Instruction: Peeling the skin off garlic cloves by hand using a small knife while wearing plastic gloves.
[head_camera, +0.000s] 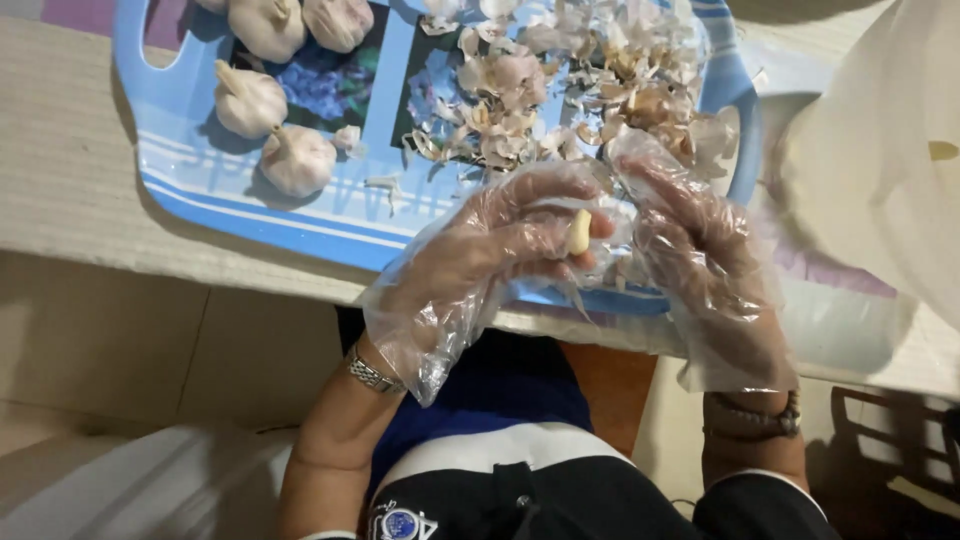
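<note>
Left hand (480, 255), in a loose clear plastic glove, pinched a small peeled pale-yellow garlic clove (579, 231) between thumb and fingertips, just above the near edge of the blue rectangular plastic tray (300, 225). Right hand (700, 260), gloved likewise, hovered just beside the clove, fingers curled and slightly spread; contact with the clove could not be determined. Whole white garlic bulbs (296, 160) lay on the tray's left side; a heap of papery garlic skins (560, 80) covered its right.

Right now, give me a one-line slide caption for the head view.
Gloved left hand holds a peeled garlic clove beside the right hand, over a blue tray of garlic bulbs and skins.
</note>
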